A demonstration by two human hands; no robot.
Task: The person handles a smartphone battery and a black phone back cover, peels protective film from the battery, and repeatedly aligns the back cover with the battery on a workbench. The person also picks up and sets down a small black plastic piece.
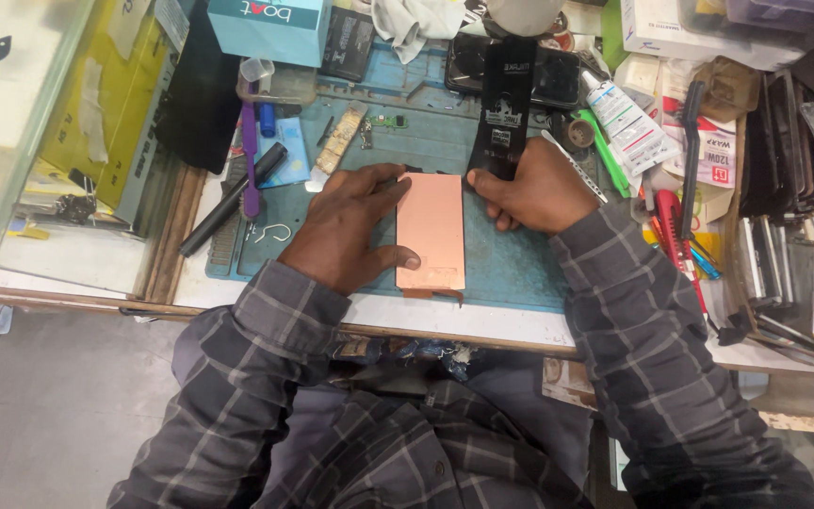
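A flat copper-coloured rectangular panel (431, 231), shaped like a phone screen's back, lies on the blue work mat (511, 269). My left hand (346, 231) rests against its left edge, thumb on the lower left side and fingers at the top left corner. My right hand (529, 188) presses at the panel's top right corner, fingers curled, beside a black strip-shaped package (503, 104) standing on the mat. Whether the right hand pinches a small tool is hidden.
A purple brush (250, 155) and a black pen (233, 198) lie left on the mat. A white glue tube (626, 118), green tweezers (603, 151), red cutters (673, 231) and stacked phone frames (789, 273) crowd the right. A teal box (270, 26) stands behind; a glass case (40, 123) at left.
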